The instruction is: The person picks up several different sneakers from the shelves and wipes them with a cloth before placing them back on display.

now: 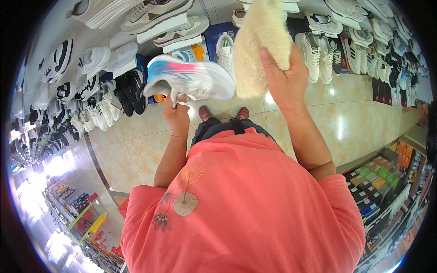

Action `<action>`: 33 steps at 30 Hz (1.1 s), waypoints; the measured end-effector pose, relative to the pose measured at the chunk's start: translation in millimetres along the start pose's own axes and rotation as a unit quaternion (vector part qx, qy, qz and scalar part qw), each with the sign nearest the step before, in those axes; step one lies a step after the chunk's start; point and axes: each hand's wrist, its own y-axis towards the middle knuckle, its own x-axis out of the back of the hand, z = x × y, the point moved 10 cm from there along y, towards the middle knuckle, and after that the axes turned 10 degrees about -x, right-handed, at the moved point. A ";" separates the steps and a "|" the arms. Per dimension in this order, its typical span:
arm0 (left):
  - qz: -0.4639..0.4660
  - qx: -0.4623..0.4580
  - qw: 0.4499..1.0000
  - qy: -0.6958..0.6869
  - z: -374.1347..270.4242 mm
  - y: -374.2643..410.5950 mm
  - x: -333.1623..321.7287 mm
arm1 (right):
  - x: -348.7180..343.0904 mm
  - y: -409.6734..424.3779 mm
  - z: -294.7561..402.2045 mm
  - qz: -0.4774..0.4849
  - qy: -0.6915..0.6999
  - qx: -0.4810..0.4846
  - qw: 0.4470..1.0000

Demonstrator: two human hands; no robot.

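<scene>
My left hand (177,115) grips a white running shoe (201,80) by its collar and tongue. The shoe lies on its side in the air, toe to the right, with pink and blue colouring along its side. In my right hand (286,78) is a fluffy cream cloth or duster (254,51), slightly blurred, held up to the right of the shoe. A small gap separates the cloth from the shoe's toe. Behind the two, a white sneaker (225,51) stands toe up, partly covered by the cloth.
Shoes on white display stands (162,29) line the wall ahead. Cream sneakers (309,56) stand to the right, black shoes (131,90) to the left. Below is a glossy tiled floor (317,116). Stacked shoeboxes (372,177) sit behind at right, and a green-framed rack (87,218) at left.
</scene>
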 end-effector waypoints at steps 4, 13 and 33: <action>-0.106 0.097 0.982 -0.119 -5.9 6.3 11.2 | -68.9 -36.1 -43.7 0.218 -0.347 0.064 0.910; -0.191 0.228 0.892 -0.340 16.6 27.8 37.9 | -22.2 -27.6 1.4 0.018 -0.169 0.014 0.985; -0.031 0.376 0.462 -0.803 -44.4 44.0 11.7 | -110.6 -44.8 16.8 0.133 -0.152 0.135 0.970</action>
